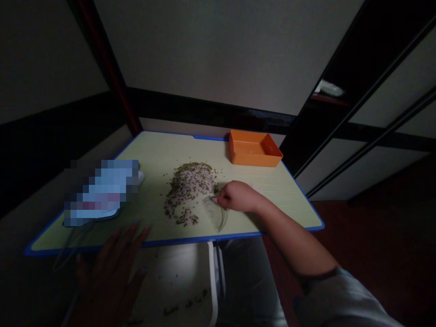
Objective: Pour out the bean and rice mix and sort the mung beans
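Note:
A mound of small mixed grains (192, 181), pale and dark green, lies on a light yellow table (160, 150) with a blue rim. Close to its right side, my right hand (235, 196) is closed on the upper end of a transparent protractor (216, 215), which rests against the tabletop. The curved edge of the protractor faces right. At the lower left, in shadow, my left hand (112, 268) has its fingers spread, the tips at the table's front edge. It holds nothing that I can see.
An orange bin (255, 154) stands at the table's back right corner. On the left, a blurred-out bright device (102, 195) has a cable (68, 245) beside it. Below the front edge is a white tray (170, 272) with dark bits in it. Cabinets and walls surround the table.

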Demonstrator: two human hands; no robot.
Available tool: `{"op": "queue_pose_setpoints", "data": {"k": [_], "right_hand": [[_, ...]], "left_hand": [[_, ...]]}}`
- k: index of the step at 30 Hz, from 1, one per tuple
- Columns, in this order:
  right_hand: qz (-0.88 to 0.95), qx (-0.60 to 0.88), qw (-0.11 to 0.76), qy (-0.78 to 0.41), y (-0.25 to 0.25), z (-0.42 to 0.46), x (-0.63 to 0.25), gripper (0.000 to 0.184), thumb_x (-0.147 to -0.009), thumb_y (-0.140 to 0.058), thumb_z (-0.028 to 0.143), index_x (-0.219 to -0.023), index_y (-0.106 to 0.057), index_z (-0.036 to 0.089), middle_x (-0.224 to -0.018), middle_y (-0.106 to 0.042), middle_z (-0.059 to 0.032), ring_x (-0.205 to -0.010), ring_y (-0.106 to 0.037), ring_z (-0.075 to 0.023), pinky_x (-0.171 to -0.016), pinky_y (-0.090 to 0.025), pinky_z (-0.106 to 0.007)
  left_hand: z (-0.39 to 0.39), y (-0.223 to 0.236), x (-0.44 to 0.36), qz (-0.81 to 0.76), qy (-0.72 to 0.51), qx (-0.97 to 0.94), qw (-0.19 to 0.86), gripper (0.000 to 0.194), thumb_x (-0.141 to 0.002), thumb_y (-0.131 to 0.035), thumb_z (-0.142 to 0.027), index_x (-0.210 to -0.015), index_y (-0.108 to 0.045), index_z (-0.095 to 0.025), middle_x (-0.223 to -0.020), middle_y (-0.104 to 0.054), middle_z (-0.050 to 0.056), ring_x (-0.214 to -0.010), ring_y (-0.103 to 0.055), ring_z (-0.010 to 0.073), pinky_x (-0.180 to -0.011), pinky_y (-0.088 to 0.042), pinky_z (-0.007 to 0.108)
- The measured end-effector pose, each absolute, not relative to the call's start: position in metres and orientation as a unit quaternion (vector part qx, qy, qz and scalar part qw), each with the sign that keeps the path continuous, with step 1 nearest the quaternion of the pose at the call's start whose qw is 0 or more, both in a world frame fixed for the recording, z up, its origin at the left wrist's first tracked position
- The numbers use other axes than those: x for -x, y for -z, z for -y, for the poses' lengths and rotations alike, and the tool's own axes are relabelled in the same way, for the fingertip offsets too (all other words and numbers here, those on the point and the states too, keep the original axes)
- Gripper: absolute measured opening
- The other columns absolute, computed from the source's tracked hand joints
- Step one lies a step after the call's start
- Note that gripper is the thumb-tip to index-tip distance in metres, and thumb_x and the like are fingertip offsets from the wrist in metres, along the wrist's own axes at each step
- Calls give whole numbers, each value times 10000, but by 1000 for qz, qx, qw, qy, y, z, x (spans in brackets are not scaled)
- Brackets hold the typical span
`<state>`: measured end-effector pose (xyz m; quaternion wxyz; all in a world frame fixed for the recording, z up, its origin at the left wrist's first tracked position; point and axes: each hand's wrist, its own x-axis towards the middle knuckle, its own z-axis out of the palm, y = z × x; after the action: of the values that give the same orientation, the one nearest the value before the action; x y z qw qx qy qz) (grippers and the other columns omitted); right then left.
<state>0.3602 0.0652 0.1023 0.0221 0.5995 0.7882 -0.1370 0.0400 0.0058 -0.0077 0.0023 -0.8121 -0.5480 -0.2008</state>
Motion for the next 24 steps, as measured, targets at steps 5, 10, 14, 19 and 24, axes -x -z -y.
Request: {"op": "queue_pose_setpoints", "data": {"k": [5,10,14,19,24], "right_hand": [[-771,-622,47,128,-109,-63,-362,409,-956,-490,399,-765,-759,156,-718,-711,-98,-615,-545,-160,-571,-289,-287],[-759,-639,71,101,-111,-63,-369,411,-962,-470,404,-927,-778,134,-866,-753,-154,-719,-633,-201,-593,-327,-292],[-759,-639,80,97,-112,-64,-377,428,-971,-456,412,-957,-779,131,-931,-759,-171,-777,-657,-216,-613,-347,-294],[-763,-629,109,104,-116,-64,-382,444,-975,-431,415,-977,-772,131,-955,-761,-165,-787,-671,-214,-605,-344,-291],[-754,-639,115,102,-119,-64,-385,446,-971,-423,414,-1018,-767,133,-983,-762,-164,-822,-681,-221,-603,-348,-287]], "left_hand": [[-6,8,-42,547,191,815,5,647,-928,-337,-298,-1484,-55,-471,-1584,-350,80,-1481,-286,334,-1138,-137,796],[-4,7,-44,554,201,808,11,635,-936,-329,-287,-1483,-62,-468,-1585,-348,68,-1494,-259,317,-1147,-104,797],[-4,6,-42,557,193,808,5,629,-936,-326,-298,-1488,-69,-455,-1597,-338,69,-1494,-263,320,-1137,-117,808],[-8,14,-34,543,184,819,16,629,-925,-317,-315,-1495,-82,-439,-1601,-328,86,-1488,-270,340,-1100,-143,839],[-11,16,-32,537,183,823,22,637,-917,-334,-323,-1499,-95,-419,-1595,-333,107,-1483,-273,356,-1079,-167,852]]}}
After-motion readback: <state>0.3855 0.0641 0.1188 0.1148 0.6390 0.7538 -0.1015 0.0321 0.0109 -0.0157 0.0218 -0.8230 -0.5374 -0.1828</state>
